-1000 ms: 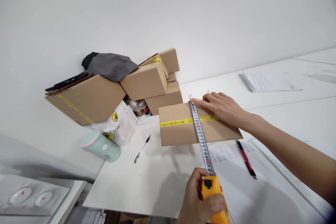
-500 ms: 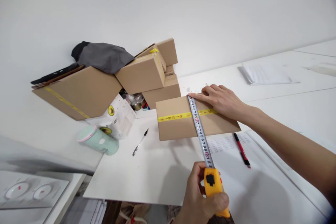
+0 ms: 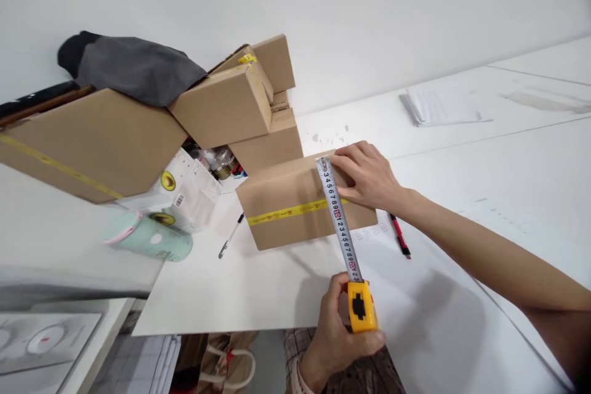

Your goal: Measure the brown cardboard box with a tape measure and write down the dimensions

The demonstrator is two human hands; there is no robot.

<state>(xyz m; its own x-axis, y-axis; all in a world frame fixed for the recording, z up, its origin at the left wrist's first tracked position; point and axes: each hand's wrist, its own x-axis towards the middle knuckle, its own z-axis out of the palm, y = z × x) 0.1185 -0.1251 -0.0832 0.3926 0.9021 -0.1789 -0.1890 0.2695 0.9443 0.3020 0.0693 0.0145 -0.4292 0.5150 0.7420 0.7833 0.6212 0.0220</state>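
A brown cardboard box (image 3: 286, 197) with a yellow tape strip lies on the white table (image 3: 462, 320). A steel measuring tape blade (image 3: 340, 228) stretches across its top from the far edge toward me. My right hand (image 3: 369, 175) rests on the box's far right part, fingers pressing the blade's end hook at the far edge. My left hand (image 3: 335, 335) is wrapped round the yellow tape measure case (image 3: 360, 306) near the table's front edge.
A stack of cardboard boxes (image 3: 226, 104) with a grey cloth (image 3: 133, 68) on top stands at the back left. A mint-green cup (image 3: 150, 239) lies on its side beside a white carton (image 3: 184, 188). A black pen (image 3: 229, 235), a red pen (image 3: 399, 235) and papers (image 3: 438, 108) lie on the table.
The view has shifted so everything sits lower and further left. The box has turned slightly, and my left hand with the yellow case has drawn closer to the front edge.
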